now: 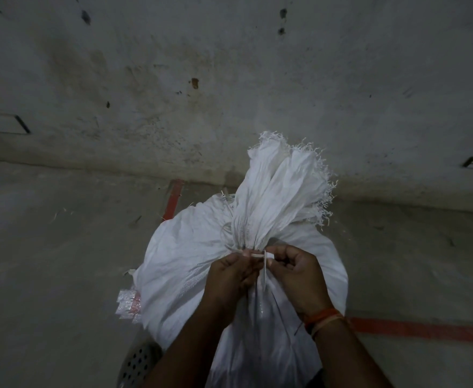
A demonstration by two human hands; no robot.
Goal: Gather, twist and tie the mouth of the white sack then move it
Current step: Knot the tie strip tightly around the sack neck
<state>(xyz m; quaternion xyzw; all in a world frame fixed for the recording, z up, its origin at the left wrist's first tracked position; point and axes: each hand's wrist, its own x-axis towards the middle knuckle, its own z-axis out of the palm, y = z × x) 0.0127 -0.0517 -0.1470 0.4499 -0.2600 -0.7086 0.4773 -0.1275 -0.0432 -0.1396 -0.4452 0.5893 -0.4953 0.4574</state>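
Note:
A full white woven sack (pixel 179 264) stands in front of me on the floor. Its mouth (pixel 282 189) is gathered into a bunch that fans upward with frayed threads at the edge. A thin pale tie strip (pixel 259 256) runs around the neck of the bunch. My left hand (pixel 229 278) pinches one end of the strip just left of the neck. My right hand (pixel 299 273) pinches the other end, and a loose tail of strip hangs down between the two hands. Both hands sit close together against the near side of the neck.
A stained grey wall (pixel 229 79) rises right behind the sack. Red tape lines (pixel 425 330) mark the concrete floor on the right and behind the sack. A perforated grey plastic object (pixel 140 362) shows under the sack at the lower left. Clear wrapping (pixel 129 303) lies beside it.

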